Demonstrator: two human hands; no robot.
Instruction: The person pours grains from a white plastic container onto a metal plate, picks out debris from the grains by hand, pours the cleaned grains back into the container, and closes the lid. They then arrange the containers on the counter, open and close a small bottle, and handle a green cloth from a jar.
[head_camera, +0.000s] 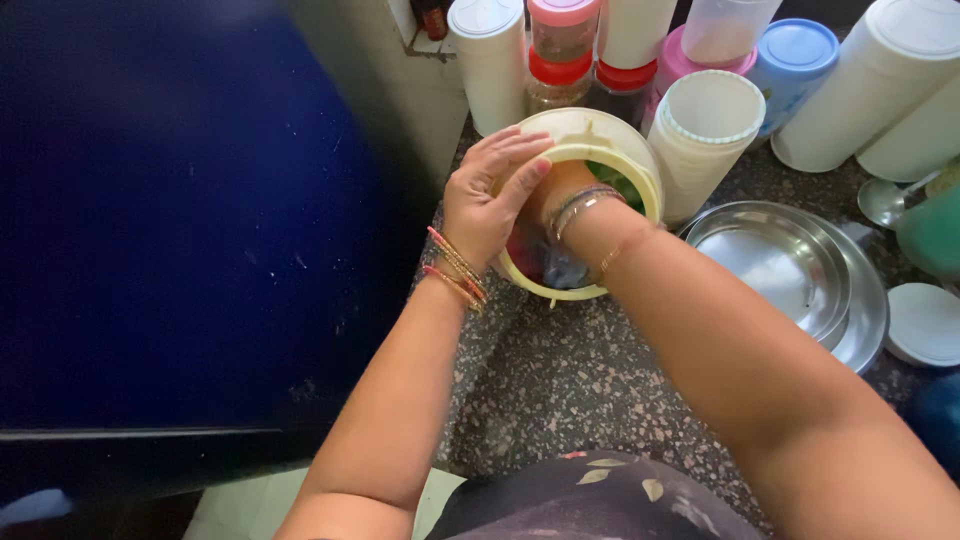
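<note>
A cream plastic container (610, 135) stands tilted toward me on the speckled granite counter (580, 380). My left hand (485, 195) grips its left rim, fingers curled over the edge, bangles on the wrist. My right hand (562, 195) reaches down inside the container; only the wrist with its bangles shows, the fingers are hidden. Something green and something dark lie inside, not clearly visible.
A large dark blue appliance (170, 220) fills the left side. Several plastic jars stand at the back: a white jar (490, 60), a red-lidded jar (560, 65), a blue-lidded jar (795, 55). A white ribbed tub (705, 135), stacked steel plates (790, 265) and a white lid (922, 322) lie to the right.
</note>
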